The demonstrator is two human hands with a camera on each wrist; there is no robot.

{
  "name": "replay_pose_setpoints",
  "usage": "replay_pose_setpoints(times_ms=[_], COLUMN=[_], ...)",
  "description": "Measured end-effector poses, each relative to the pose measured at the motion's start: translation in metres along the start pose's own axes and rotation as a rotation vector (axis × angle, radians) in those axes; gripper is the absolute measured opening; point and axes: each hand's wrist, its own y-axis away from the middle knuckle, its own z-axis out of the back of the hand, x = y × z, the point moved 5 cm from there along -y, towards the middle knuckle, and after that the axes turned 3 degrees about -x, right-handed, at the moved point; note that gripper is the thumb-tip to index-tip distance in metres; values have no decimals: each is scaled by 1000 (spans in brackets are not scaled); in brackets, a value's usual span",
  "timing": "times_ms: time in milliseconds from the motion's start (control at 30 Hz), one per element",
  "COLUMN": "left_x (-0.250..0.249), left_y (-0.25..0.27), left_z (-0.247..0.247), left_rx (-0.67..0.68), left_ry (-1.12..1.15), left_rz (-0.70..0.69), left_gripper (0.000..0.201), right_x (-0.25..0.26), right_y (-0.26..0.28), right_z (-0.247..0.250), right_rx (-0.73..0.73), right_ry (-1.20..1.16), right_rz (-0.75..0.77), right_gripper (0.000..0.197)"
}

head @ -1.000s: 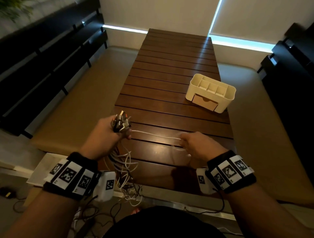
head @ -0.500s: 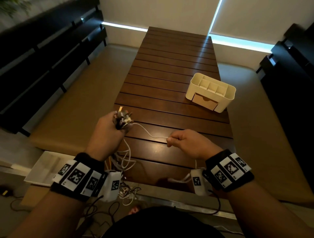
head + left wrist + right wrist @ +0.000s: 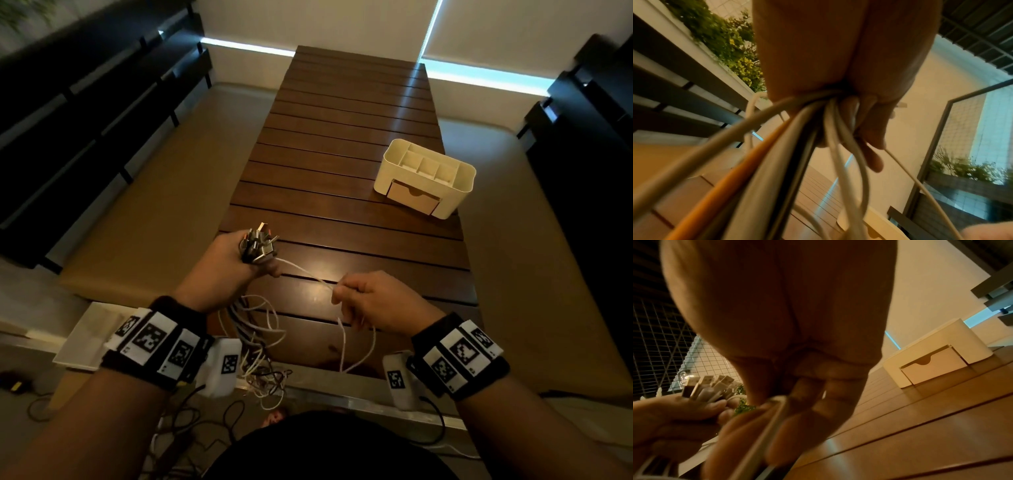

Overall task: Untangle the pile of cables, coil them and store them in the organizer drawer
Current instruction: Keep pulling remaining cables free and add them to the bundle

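Note:
My left hand grips a bundle of cables just below their metal plug ends, above the near left edge of the slatted wooden table. The cables, mostly white with an orange and a dark one, hang down past the table edge in a tangle. One white cable runs from the bundle to my right hand, which pinches it; its loose end loops below that hand. The white organizer stands at the right of the table, its tan drawer closed.
Tan padded benches flank the table on both sides. Dark slatted furniture lines the left and right walls. A white tray lies low at my left, and dark cords trail on the floor near my feet.
My right hand has slid left along the white cable toward the left hand and risen, leaving a longer loop hanging below it. The left hand lifted the bundle slightly.

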Motion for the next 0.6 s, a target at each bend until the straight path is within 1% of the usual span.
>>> replay_pose_setpoints(times_ms=[67,133,200,267,300,333,367,400,467,533,567,600], left_x=[4,7,8,8,8,7,7,7,7,3,0,-4], left_y=[-3,-5,-3,-1,1,3,4,5,6,8,8,8], left_z=[-3,-3,-6,-8,-10,-11,-13,-14,-18,-23,-26,-28], left_rx=[23,-28,-77,-97,-93,-78,-61,-49,-34,-3,15,27], left_ry=[-39,-18,44,124,172,215,256,287,341,407,438,464], left_rz=[7,15,30,71,99,123,145,165,190,189,184,177], left_gripper=[13,12,8,10,10,8,6,5,7,6,6,4], right_x=[-6,-15,-29,-45,-48,-49,-49,-46,-29,-9,-1,3], right_y=[0,-1,3,8,9,9,7,4,0,-5,-8,-11], right_z=[-11,-23,-34,-44,-45,-42,-38,-32,-20,-10,-8,-10], right_rx=[97,188,293,431,471,473,433,369,183,9,-35,-37], right_ry=[31,79,186,336,464,596,680,682,541,437,409,373], right_rz=[-51,-102,-174,-256,-268,-266,-258,-240,-156,-21,37,69], right_gripper=[24,24,25,27,28,29,32,39,58,73,79,85])
